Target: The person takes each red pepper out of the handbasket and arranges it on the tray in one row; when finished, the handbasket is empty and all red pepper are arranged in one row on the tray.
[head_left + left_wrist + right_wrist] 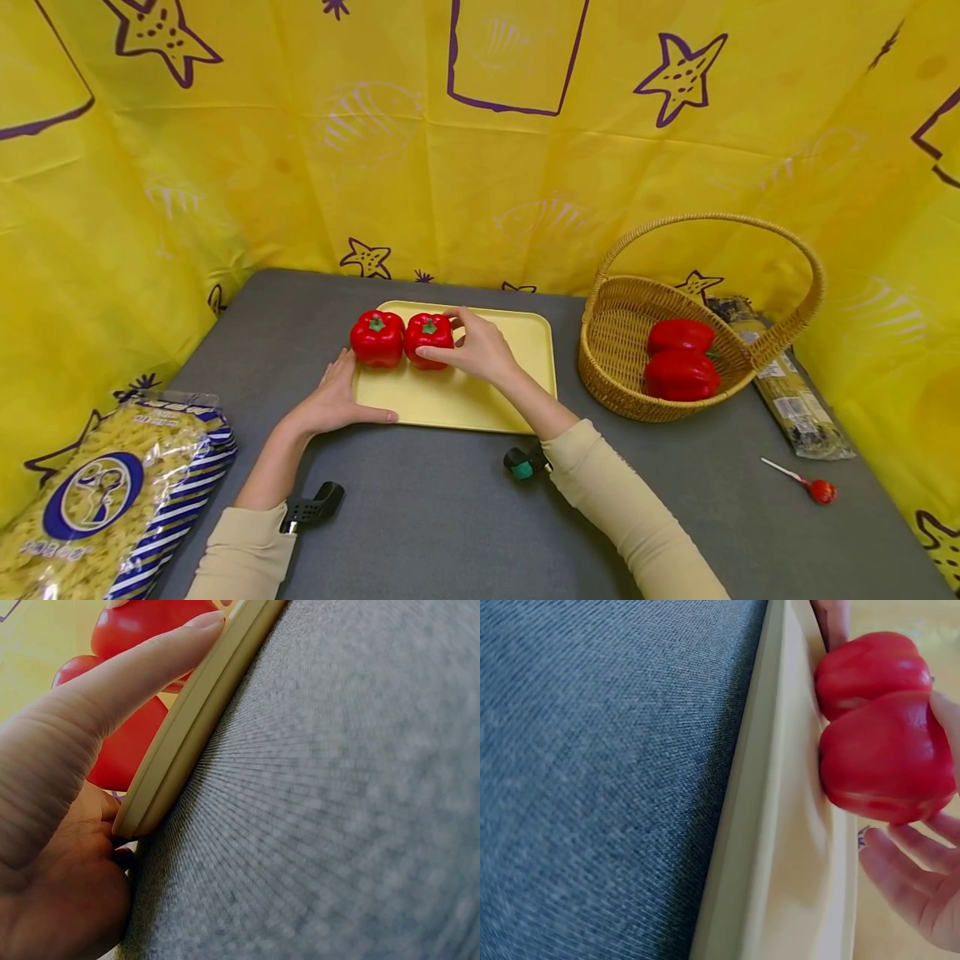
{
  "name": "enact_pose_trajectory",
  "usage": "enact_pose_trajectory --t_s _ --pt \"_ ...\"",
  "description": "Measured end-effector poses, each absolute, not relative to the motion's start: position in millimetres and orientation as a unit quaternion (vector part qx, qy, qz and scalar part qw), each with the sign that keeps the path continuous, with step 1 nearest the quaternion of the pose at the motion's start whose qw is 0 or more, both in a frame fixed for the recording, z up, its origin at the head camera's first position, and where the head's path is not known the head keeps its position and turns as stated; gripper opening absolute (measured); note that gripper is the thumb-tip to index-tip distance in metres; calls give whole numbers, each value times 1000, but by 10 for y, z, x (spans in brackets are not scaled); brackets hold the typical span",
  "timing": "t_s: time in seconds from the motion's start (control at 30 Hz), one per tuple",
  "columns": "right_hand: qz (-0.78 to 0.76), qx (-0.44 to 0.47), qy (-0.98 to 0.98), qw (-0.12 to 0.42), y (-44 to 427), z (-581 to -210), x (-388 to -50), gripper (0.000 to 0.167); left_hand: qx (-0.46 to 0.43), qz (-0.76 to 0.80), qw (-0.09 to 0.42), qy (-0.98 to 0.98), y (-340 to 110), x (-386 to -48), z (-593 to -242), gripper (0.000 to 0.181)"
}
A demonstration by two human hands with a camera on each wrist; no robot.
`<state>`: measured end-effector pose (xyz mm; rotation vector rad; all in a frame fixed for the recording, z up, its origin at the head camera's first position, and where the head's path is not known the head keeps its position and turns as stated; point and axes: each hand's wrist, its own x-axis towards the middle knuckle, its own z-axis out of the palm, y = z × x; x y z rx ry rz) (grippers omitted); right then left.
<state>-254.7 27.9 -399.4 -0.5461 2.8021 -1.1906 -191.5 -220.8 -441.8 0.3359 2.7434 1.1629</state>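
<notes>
Two red bell peppers sit side by side on a pale yellow tray [480, 400], toward its left end. My right hand [480, 346] holds the right-hand bell pepper [428, 340], thumb on its near side and fingers at its far right. In the right wrist view that bell pepper [885, 757] touches the tray, with the thumb on its top. Beside it stands the left-hand bell pepper [377, 339]. My left hand [335, 398] rests at the tray's front left corner, its straight thumb along the front rim [191, 712] and its fingers by the left side.
To the right stands a wicker basket [622, 383] with a tall handle, holding two red bell peppers [681, 375]. Behind it lies a long clear packet [798, 408]. A red lollipop [821, 491] is near the right edge. A large pasta bag [112, 492] lies at left.
</notes>
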Motion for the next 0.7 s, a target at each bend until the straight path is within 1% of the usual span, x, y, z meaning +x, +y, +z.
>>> enact_pose_trajectory --t_s 0.27,0.5,0.7 --pt "-350 -186 918 24 291 -3960 -2547 73 114 383 70 914 -2205 -1921 -4431 128" --pt "-341 -186 921 35 288 -3951 -2519 75 112 383 70 914 -2208 -1908 -4437 126" --pt "-335 -192 922 37 284 -3951 -2518 82 111 382 73 915 -2208 -1909 -4423 126"
